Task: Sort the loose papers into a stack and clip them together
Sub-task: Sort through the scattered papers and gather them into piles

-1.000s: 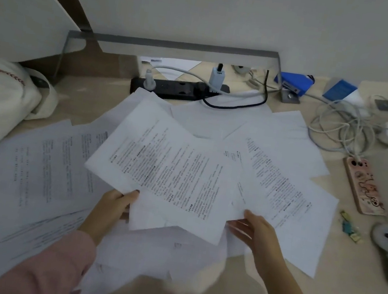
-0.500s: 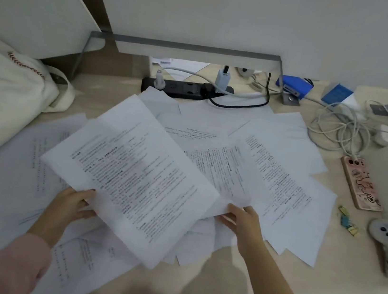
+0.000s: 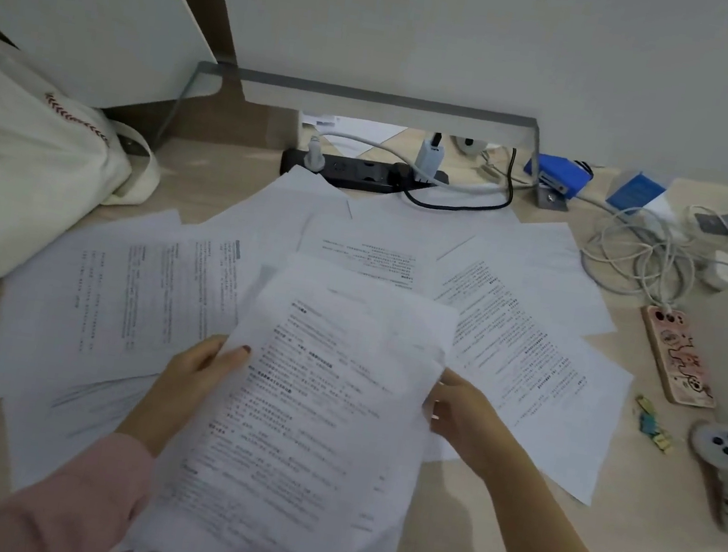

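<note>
Swung upright since earlier: printed sheets [image 3: 315,409], edges gripped by my left hand [image 3: 198,374] and right hand [image 3: 468,419]. Loose papers [image 3: 530,346] and phone [image 3: 678,357] lie nearby.

2 hands [image 3: 193,376] [image 3: 470,419], 1 phone [image 3: 678,357], 1 power strip [image 3: 357,175], 1 bag [image 3: 29,182], 1 controller [image 3: 723,466]; overlapping papers [image 3: 324,410] uncountable.

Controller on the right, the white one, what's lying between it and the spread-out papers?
In the head view, a few small yellow and teal clips lie on the desk between the white controller and the loose papers.
</note>
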Motion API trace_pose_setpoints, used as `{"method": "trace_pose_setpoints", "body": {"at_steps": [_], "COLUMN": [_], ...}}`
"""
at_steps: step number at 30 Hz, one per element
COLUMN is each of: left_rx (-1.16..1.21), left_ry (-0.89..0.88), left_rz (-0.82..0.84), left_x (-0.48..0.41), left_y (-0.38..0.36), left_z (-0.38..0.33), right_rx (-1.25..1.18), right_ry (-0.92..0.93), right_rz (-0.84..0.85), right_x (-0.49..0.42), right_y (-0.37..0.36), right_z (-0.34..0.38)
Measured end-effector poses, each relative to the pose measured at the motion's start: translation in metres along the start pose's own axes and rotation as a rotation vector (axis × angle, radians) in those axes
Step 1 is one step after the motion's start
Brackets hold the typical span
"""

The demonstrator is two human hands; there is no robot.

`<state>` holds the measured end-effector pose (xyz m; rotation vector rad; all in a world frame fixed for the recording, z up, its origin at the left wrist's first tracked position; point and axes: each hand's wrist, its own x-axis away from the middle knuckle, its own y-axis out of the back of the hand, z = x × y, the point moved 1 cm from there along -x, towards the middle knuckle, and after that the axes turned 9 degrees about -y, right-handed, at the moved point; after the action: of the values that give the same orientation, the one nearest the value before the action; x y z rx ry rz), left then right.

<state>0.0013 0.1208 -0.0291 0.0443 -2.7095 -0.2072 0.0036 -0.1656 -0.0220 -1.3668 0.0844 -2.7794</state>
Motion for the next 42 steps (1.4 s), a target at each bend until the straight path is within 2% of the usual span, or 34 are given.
{"method": "trace_pose_setpoints", "body": {"at_steps": [3, 5, 6, 9, 10, 13, 20, 25, 29, 32, 34, 38, 40, 42], "left_rx": [0.04, 0.072, 0.083, 0.113, 0.123, 0.16, 0.165, 0.16, 0.109, 0.073, 0.068, 0.077, 0.106, 0.157], "left_ry": [0.048, 0.063, 0.065, 0.066, 0.069, 0.075, 0.112, 0.14, 0.141, 0.123, 0.115, 0.108, 0.093, 0.079], "left_rz": [0.02, -0.015, -0.042, -0.153, -0.191, -0.264, -0.321, -0.335, -0.371, -0.408, -0.435, -0.481, -0.483, -0.484], "left_x": [0.004, 0.008, 0.009, 0.011, 0.011, 0.011, 0.008, 0.008, 0.008, 0.012, 0.015, 0.025, 0.029, 0.033], "left_y": [-0.004, -0.002, 0.0, 0.01, 0.014, 0.025, 0.033, 0.032, 0.032, 0.031, 0.03, 0.028, 0.026, 0.025], "left_z": [0.007, 0.012, 0.014, 0.018, 0.02, 0.025, 0.04, 0.048, 0.05, 0.048, 0.046, 0.044, 0.042, 0.038], "right_rx": [-0.051, -0.056, -0.067, -0.047, -0.043, -0.031, 0.055, 0.164, 0.194, 0.007, -0.17, -0.521, -0.57, -0.514], "right_ry": [-0.024, -0.005, 0.018, 0.078, 0.075, 0.014, -0.088, -0.021, 0.123, 0.201, 0.195, 0.134, 0.097, 0.055], "right_rz": [0.133, 0.123, 0.043, -0.381, -0.472, -0.544, -0.501, -0.412, -0.489, -0.528, -0.488, -0.235, -0.132, -0.018], "right_x": [-0.004, -0.006, -0.008, -0.015, -0.017, -0.024, -0.036, -0.03, -0.024, -0.017, -0.013, -0.01, -0.008, -0.007], "right_y": [-0.013, -0.017, -0.017, -0.01, -0.008, -0.006, -0.021, -0.035, -0.026, -0.004, 0.017, 0.044, 0.045, 0.039], "right_z": [-0.011, -0.014, -0.014, -0.015, -0.015, -0.021, -0.031, -0.023, -0.012, 0.005, 0.016, 0.03, 0.031, 0.028]}}
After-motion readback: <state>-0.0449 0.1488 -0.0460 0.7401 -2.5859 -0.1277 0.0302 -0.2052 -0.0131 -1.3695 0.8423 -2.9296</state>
